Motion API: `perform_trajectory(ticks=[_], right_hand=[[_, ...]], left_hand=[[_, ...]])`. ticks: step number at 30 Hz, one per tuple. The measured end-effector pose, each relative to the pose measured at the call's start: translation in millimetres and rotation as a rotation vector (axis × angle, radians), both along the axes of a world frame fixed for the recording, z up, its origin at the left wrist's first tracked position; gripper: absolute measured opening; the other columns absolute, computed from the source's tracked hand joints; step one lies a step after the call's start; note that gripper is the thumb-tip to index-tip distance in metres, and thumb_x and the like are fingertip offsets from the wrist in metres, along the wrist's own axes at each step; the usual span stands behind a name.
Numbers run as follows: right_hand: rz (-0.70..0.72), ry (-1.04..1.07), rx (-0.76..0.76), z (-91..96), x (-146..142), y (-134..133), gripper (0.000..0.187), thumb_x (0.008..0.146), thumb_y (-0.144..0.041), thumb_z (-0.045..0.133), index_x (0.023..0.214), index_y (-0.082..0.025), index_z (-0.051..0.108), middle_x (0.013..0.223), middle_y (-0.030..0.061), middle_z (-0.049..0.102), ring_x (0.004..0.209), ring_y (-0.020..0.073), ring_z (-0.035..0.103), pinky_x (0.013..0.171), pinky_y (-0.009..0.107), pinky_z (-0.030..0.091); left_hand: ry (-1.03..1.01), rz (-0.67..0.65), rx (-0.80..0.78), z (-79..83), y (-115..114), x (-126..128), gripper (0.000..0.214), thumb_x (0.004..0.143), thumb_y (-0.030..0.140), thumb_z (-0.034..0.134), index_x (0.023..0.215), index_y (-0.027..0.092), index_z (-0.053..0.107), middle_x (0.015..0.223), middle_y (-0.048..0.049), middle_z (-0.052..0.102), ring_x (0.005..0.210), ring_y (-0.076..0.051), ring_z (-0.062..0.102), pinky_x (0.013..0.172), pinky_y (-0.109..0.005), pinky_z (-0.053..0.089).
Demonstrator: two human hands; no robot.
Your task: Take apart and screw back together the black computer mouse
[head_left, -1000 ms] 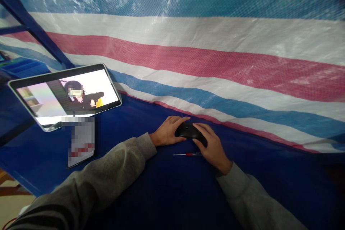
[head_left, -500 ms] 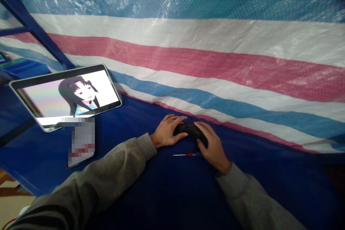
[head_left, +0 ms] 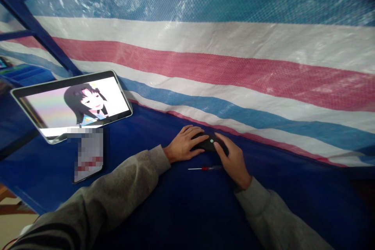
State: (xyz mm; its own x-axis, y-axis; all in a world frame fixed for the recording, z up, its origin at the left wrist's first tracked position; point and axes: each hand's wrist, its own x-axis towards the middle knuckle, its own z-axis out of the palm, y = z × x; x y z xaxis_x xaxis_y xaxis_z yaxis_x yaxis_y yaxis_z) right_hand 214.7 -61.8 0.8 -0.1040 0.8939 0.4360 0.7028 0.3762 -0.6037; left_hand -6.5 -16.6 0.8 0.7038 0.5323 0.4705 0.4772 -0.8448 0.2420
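A black, rounded, oblong device shaped like a computer mouse (head_left: 207, 145) is held between my two hands, low over the blue surface. On the face toward me shows a small pale green round spot. My left hand (head_left: 185, 143) grips its left end, with fingers laid over the top and the thumb along the near side. Around the right end, my right hand (head_left: 233, 160) has its thumb and fingers closed. Just below the device lies a small screwdriver (head_left: 205, 168) with a thin metal shaft and a red collar; its handle end reaches toward my right hand.
A tablet (head_left: 96, 101) playing a cartoon leans at the left, and a phone (head_left: 90, 156) with a blurred-out screen is propped before it. Behind the blue tabletop (head_left: 175, 207) hangs a striped plastic sheet (head_left: 219, 66). A blue frame bar (head_left: 43, 27) slants at the upper left.
The computer mouse has been turned in my hands, so a face with a pale green spot now shows. My left fingers have shifted further over it. The screwdriver stays in place.
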Motion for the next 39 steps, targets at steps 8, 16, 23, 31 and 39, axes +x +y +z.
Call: perform_trajectory(ticks=[8,16,23,31,39], right_hand=[[0.293,-0.328,-0.248,54.9,18,-11,0.012,0.090,-0.028,0.055,0.099,-0.022,0.061,0.095,0.0039,0.064,0.070,0.0149,0.060,0.069,0.032,0.049],[0.406,-0.598,-0.539,53.5,13,-19,0.016,0.078,-0.014,0.064,0.092,-0.022,0.062,0.102,0.0048,0.062,0.093,0.0216,0.062,0.080,0.034,0.048],[0.458,-0.456,-0.523,77.1,13,-12,0.008,0.086,-0.024,0.059,0.092,-0.022,0.064,0.097,0.0039,0.068,0.094,0.0207,0.063,0.086,0.035,0.045],[0.293,-0.400,-0.296,159.3,3,19,0.014,0.084,-0.032,0.061,0.085,-0.023,0.071,0.078,-0.0003,0.071,0.069,0.0154,0.064,0.064,0.027,0.044],[0.208,-0.558,-0.257,146.8,18,35,0.015,0.080,-0.032,0.061,0.077,-0.022,0.072,0.065,0.0006,0.069,0.058,0.0168,0.061,0.055,0.028,0.039]], left_hand=[[-0.052,0.064,-0.076,-1.8,2,-2,0.045,0.093,0.042,0.056,0.132,0.021,0.054,0.132,-0.0130,0.055,0.121,-0.027,0.052,0.101,-0.046,0.042],[-0.082,0.055,-0.068,-5.1,4,-2,0.043,0.092,0.038,0.058,0.132,0.022,0.054,0.133,-0.0129,0.055,0.123,-0.027,0.051,0.102,-0.047,0.041],[-0.103,0.061,-0.090,-2.7,3,0,0.043,0.092,0.038,0.057,0.132,0.023,0.055,0.132,-0.0130,0.055,0.122,-0.027,0.052,0.101,-0.048,0.042],[-0.077,0.077,-0.092,-3.0,3,-1,0.045,0.093,0.040,0.056,0.134,0.023,0.054,0.132,-0.0129,0.056,0.122,-0.027,0.052,0.103,-0.047,0.040],[-0.067,0.075,-0.080,-3.0,2,0,0.045,0.092,0.040,0.056,0.133,0.023,0.054,0.134,-0.0131,0.055,0.124,-0.028,0.051,0.105,-0.050,0.038]])
